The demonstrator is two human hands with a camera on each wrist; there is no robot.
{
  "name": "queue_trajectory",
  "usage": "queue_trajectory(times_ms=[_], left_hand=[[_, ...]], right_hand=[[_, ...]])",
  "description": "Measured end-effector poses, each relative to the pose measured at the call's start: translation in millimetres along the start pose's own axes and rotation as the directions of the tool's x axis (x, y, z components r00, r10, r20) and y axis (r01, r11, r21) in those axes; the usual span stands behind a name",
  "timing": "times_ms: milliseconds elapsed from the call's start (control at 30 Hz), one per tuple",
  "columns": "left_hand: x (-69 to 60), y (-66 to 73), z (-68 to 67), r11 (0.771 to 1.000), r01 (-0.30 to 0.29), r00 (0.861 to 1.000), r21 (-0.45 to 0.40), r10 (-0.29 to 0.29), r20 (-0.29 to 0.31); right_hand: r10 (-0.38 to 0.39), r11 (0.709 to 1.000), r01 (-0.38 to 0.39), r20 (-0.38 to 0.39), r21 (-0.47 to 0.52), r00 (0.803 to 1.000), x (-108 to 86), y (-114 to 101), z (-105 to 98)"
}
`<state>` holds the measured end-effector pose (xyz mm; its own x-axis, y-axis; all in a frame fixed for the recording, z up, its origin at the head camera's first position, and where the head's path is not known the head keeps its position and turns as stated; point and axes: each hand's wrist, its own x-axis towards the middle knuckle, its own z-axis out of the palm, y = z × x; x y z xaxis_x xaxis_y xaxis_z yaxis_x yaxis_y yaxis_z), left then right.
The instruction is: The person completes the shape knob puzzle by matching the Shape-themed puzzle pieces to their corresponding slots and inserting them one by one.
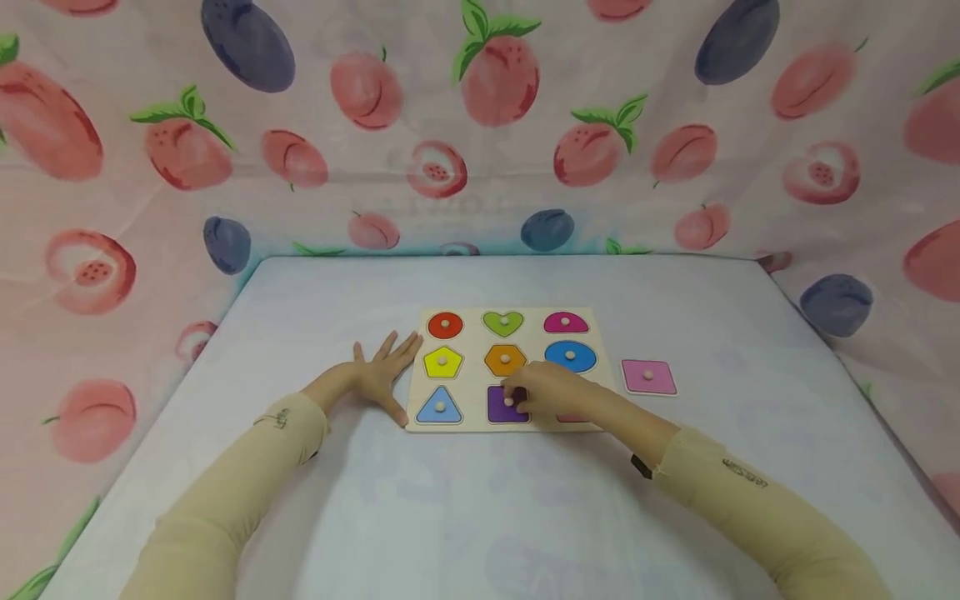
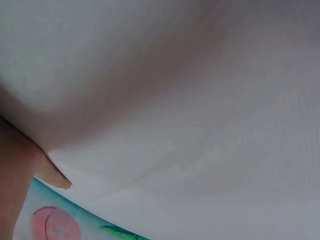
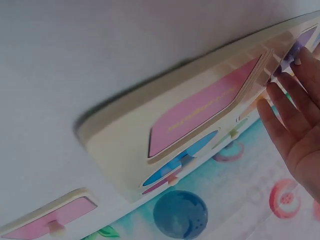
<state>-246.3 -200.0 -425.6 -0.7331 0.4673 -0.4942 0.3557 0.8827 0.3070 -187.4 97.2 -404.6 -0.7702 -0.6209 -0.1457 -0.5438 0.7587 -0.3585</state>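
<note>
A wooden peg puzzle board (image 1: 468,383) lies flat, bearing colored shapes with small round knobs. My right hand (image 1: 553,388) pinches the knob of the purple square puzzle piece (image 1: 495,412) in the front row's middle; the square looks seated in its slot. In the right wrist view, the fingers (image 3: 287,105) reach over the board beside the purple square. My left hand (image 1: 384,377) is spread out, thumb and fingertips against the board's left edge. Only part of that hand (image 2: 20,165) shows in the left wrist view. Behind the right hand is a pink recess (image 3: 195,110) without a knob.
A pink parallelogram piece (image 1: 637,379) with a knob lies on the white table (image 1: 465,517), right of the board. Other seated pieces include a blue triangle (image 1: 427,414), yellow pentagon (image 1: 432,367) and blue oval (image 1: 585,363). Fruit-patterned cloth (image 1: 495,142) hangs behind and at both sides.
</note>
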Motion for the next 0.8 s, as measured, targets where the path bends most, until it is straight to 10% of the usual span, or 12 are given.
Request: queue_trajectory(times_ms=[800], left_hand=[[-0.6,-0.3,3.0,1.000,-0.027,0.999,-0.005,0.027,-0.030]], right_hand=[[0.014,0.998,-0.019,-0.087,-0.057,0.996,-56.1,34,-8]])
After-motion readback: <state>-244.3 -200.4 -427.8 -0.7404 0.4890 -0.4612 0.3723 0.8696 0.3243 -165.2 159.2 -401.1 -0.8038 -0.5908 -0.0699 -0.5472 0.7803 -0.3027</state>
